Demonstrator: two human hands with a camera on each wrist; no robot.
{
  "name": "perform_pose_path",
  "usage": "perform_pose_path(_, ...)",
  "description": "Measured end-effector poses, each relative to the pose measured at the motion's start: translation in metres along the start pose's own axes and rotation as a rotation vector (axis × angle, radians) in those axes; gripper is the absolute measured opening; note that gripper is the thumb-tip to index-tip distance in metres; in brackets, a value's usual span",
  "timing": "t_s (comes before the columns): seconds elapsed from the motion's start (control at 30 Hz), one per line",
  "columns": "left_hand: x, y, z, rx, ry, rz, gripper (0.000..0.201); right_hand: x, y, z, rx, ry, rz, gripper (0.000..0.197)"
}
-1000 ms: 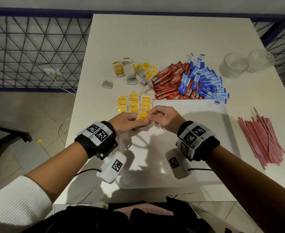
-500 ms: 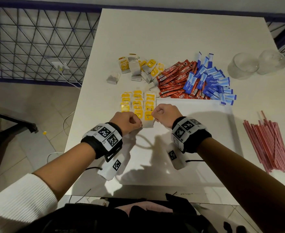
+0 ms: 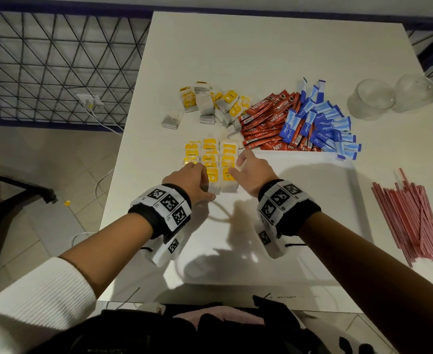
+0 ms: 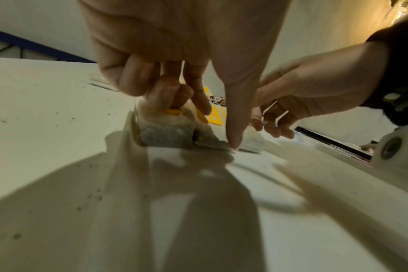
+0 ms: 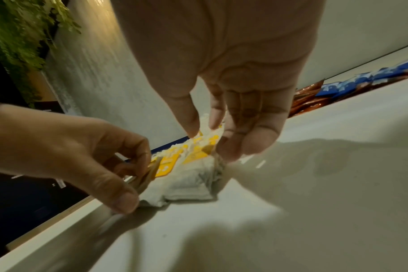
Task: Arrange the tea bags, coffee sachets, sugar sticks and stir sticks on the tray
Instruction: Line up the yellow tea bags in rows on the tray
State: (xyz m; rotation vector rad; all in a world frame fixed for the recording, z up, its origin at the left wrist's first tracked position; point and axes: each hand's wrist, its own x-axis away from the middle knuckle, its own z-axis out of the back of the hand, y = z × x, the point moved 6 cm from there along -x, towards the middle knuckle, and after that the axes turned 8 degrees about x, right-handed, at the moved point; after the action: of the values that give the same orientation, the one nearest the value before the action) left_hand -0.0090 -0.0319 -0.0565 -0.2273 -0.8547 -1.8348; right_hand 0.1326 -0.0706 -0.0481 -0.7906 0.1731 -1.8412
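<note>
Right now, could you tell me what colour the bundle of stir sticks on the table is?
The stir sticks are red, clearest in the head view.

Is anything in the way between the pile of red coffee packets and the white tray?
Nothing visible is. The coffee sachets lie right against the tray's far edge, and the tray next to them is bare. Both hands are busy at the tea bags.
</note>
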Motion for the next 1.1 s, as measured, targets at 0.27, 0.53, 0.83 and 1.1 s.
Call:
perform_pose_path(0.27,-0.001,0.003,0.002,-0.095,0.006,-0.036,0.029,0.012,-0.013,-0.023,0.288,-0.118,0.162,0.006)
perform_pose_path(0.53,-0.005,0.003,0.008,-0.034,-0.033,-0.044,0.032,0.004,-0.011,-0.015,0.167,-0.091,0.131,0.011)
perform_pose_path(0.83,-0.031,0.008,0.102,0.161,0.152,-0.148,0.021,-0.058,-0.026,0.073,-0.042,0.19,-0.024,0.045)
perform_pose_path(1.1,-0.101,-0.011,0.151,0.1,0.249,-0.087,0.05,-0.11,-0.061,0.091,0.178,0.185,0.022,0.047)
